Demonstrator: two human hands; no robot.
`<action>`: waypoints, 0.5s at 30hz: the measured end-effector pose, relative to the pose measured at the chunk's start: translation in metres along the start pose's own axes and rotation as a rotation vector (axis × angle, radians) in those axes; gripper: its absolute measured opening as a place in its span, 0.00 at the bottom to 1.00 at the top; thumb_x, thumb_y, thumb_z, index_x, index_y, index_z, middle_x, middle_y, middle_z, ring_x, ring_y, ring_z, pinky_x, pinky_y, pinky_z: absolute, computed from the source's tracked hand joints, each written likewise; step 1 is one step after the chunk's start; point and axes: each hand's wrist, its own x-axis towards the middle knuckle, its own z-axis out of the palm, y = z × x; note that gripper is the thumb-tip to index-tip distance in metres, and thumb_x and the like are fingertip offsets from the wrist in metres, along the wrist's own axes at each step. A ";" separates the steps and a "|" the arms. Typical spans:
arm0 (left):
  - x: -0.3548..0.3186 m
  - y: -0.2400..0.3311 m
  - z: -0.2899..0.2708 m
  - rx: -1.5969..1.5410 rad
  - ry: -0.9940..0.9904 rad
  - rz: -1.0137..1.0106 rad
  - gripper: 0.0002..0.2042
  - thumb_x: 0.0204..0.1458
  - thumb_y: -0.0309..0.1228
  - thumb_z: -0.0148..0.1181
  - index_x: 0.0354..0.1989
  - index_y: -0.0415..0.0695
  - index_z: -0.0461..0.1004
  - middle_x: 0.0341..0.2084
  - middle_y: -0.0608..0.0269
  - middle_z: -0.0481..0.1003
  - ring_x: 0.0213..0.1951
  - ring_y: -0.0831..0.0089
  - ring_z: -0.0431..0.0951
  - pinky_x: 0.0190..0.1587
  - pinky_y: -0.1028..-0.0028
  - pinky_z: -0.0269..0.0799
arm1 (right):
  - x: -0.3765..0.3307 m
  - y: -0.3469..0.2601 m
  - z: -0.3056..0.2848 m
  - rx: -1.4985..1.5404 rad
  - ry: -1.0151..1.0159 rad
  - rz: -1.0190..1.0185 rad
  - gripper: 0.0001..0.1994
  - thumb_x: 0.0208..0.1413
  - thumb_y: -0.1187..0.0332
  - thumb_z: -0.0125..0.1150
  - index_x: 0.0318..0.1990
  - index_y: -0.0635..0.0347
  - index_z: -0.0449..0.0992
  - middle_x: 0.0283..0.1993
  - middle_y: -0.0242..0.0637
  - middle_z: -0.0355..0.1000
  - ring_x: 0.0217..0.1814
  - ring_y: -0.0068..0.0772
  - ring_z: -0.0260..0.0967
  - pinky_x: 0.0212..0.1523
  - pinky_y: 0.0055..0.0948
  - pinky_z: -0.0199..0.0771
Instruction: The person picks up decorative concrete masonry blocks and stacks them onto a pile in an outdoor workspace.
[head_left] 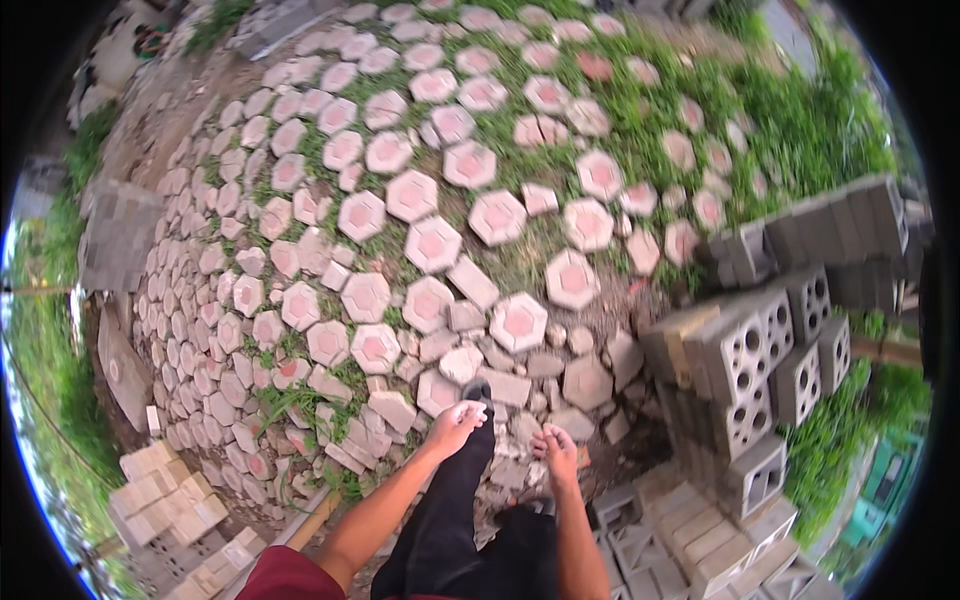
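Evidently, grey blocks already stand stacked at near right, what remains being unclear, while the left hand and right hand, both half-curled (whether around anything small, I cannot tell), hang above hexagonal pavers

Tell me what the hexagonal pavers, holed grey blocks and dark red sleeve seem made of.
Pavers: probably cast concrete, matt; pale rims, pinkish centres and the repeated shape suggest it.
Blocks: likely concrete too, dull grey, with flat faces and moulded-looking round holes.
Sleeve: soft matt fabric, from how it wraps the arm; the fibre can't be told.
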 end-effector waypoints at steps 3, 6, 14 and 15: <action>-0.003 0.068 -0.039 -0.175 0.072 0.056 0.14 0.59 0.37 0.49 0.44 0.40 0.70 0.33 0.65 0.75 0.34 0.80 0.74 0.37 0.79 0.69 | -0.005 -0.069 0.069 -0.086 -0.092 -0.123 0.18 0.58 0.64 0.54 0.51 0.68 0.65 0.42 0.43 0.73 0.38 0.30 0.73 0.37 0.27 0.74; -0.006 0.117 -0.072 -0.358 0.148 0.151 0.13 0.59 0.35 0.49 0.44 0.39 0.70 0.33 0.64 0.75 0.34 0.79 0.74 0.37 0.79 0.70 | -0.025 -0.148 0.130 -0.116 -0.234 -0.190 0.17 0.59 0.66 0.53 0.51 0.67 0.65 0.41 0.42 0.73 0.40 0.29 0.72 0.39 0.26 0.73; 0.004 0.228 -0.101 -0.445 0.433 0.309 0.15 0.58 0.38 0.50 0.45 0.39 0.70 0.33 0.64 0.75 0.32 0.79 0.73 0.35 0.80 0.69 | -0.035 -0.309 0.211 -0.273 -0.451 -0.297 0.14 0.60 0.67 0.51 0.50 0.66 0.67 0.42 0.40 0.73 0.40 0.26 0.71 0.40 0.24 0.72; 0.006 0.245 -0.104 -0.447 0.418 0.214 0.15 0.58 0.39 0.50 0.45 0.40 0.71 0.32 0.64 0.75 0.31 0.80 0.73 0.35 0.80 0.69 | -0.028 -0.329 0.222 -0.275 -0.480 -0.273 0.15 0.60 0.67 0.51 0.50 0.66 0.67 0.42 0.39 0.73 0.39 0.26 0.71 0.40 0.24 0.72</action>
